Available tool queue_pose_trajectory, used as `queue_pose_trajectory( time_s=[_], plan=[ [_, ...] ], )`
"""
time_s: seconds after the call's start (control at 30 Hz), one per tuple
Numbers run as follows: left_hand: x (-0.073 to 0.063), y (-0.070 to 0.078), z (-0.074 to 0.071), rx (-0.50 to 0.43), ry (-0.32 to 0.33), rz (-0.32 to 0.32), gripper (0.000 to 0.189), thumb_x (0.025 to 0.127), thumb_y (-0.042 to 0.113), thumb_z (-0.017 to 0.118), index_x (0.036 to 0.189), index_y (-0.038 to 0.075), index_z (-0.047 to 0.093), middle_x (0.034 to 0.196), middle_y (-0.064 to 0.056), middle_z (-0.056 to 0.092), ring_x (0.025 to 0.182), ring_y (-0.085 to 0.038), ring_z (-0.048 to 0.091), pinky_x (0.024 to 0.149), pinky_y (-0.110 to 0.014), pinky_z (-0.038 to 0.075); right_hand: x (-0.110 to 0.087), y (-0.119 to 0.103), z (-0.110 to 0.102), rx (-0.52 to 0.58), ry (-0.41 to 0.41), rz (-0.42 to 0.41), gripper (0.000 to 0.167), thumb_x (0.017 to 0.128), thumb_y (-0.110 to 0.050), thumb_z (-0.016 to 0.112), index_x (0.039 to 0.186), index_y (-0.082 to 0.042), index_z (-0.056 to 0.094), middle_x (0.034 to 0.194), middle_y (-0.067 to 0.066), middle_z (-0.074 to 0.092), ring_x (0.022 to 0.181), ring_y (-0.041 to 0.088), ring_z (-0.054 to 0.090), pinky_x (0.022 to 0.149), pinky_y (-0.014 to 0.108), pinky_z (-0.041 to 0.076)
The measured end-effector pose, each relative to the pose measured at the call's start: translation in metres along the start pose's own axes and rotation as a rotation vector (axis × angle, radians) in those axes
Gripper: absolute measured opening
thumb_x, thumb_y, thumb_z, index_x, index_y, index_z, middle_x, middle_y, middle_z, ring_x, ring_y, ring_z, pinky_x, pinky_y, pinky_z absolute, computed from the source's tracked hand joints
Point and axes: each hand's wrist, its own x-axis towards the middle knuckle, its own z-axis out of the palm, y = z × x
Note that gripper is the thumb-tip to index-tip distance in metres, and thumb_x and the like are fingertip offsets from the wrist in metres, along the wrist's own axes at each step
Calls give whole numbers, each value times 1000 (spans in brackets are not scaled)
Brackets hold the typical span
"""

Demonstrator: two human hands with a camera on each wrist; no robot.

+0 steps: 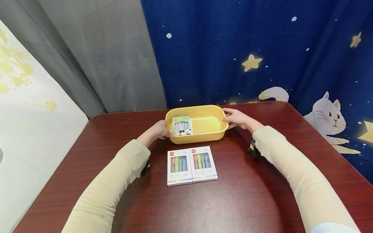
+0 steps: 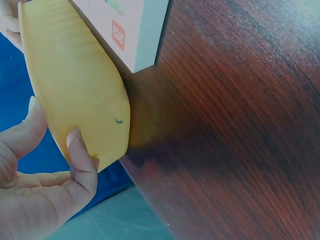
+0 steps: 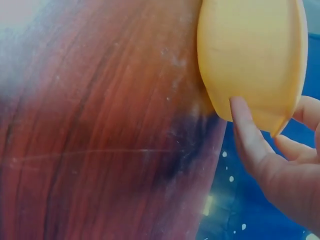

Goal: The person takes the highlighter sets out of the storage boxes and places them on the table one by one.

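Note:
A yellow oblong plastic basket [image 1: 198, 138] stands at the far side of the table between my two hands. My left hand [image 1: 159, 129] grips its left end, thumb and fingers on either side of the rim. At the opposite end my right hand [image 1: 239, 119] holds the rim, with one finger [image 3: 247, 127] along the outer wall. Inside the basket, toward the left, lies a green-and-white box [image 1: 182, 125] with pandas and pastel pens pictured or showing. In front of the basket, two white boxes of coloured pens [image 1: 179, 176] [image 1: 204, 176] lie side by side.
The dark red wooden table [image 1: 239, 200] ends shortly behind the basket. Beyond it hang a blue curtain [image 1: 204, 58] with stars and a grey curtain [image 1: 116, 58]. A white panel [image 1: 35, 129] stands along the left side.

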Motion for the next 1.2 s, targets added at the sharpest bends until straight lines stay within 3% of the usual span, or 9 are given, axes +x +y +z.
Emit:
queue_pose_trajectory(
  time_s=[0.33,0.53,0.67,0.77,0.87,1.0,1.2],
  plan=[
    [0,1,-1,15,9,-21,52,80,14,71,123,-2,47,108,-15,54,93,-25,53,81,-36,52,0,-1,-1,86,9,27,69,89,5,46,147,-7,10,140,27,29,111,35,49,75,39,54],
    [1,7,-11,84,11,-55,54,77,16,74,119,-4,47,103,-16,54,90,-25,53,79,-36,52,-1,0,1,121,31,40,70,88,5,48,147,-8,11,142,25,29,109,32,52,74,39,55],
    [0,20,-22,102,37,-32,60,80,17,70,128,-5,42,121,-20,50,104,-30,52,87,-40,49,-2,2,0,126,41,47,70,88,5,48,147,-8,11,142,24,30,106,30,54,72,38,55],
    [0,31,-30,26,42,-12,69,85,20,64,139,-4,28,139,-20,37,117,-30,45,95,-42,43,-4,2,-1,123,42,45,71,89,5,48,147,-8,10,142,25,30,105,30,56,72,37,55],
    [3,40,-31,-107,17,-10,70,90,24,58,143,-2,20,139,-18,34,114,-29,43,100,-42,39,-4,0,-1,125,44,51,70,89,4,48,147,-9,11,142,24,30,108,32,54,71,37,55],
    [8,44,-26,-267,-36,-21,68,93,30,52,144,2,17,140,-17,31,118,-32,40,105,-43,33,-4,0,1,133,47,60,69,90,4,47,147,-10,11,143,24,29,114,35,50,72,36,55],
    [19,41,-11,-431,-120,-80,67,95,39,45,146,7,15,151,-12,16,136,-34,18,110,-49,18,-4,0,2,142,47,62,69,90,4,46,147,-10,11,143,23,29,117,37,46,72,37,55]
  ],
)
